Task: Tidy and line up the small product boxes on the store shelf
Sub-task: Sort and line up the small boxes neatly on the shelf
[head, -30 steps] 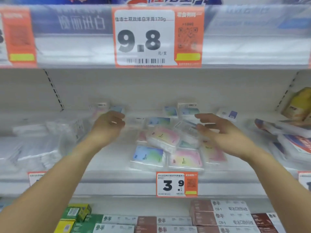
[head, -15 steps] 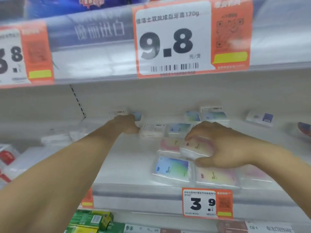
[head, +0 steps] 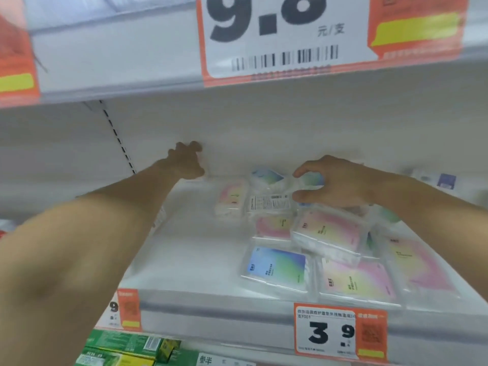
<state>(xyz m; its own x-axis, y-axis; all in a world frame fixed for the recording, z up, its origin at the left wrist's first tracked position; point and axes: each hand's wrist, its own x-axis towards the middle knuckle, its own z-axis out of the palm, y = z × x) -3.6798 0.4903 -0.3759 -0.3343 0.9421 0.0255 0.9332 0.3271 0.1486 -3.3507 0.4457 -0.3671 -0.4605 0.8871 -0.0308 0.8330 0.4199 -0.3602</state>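
Since half a second ago our left hand (head: pixel 186 161) has reached deeper to the shelf (head: pixel 200 249) back, fingers loosely curled, grasp unclear. Our right hand (head: pixel 335 180) has shifted back, fingers curled round a blue-green box (head: pixel 313 178) among the small boxes (head: pixel 330 231) scattered right of centre.

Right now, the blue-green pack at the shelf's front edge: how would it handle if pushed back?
The blue-green pack lies flat in glossy clear wrap, so it should slide easily rather than tip. It looks thin, probably light. It touches the pink-yellow pack beside it, so a skewed push may drag that neighbour too.
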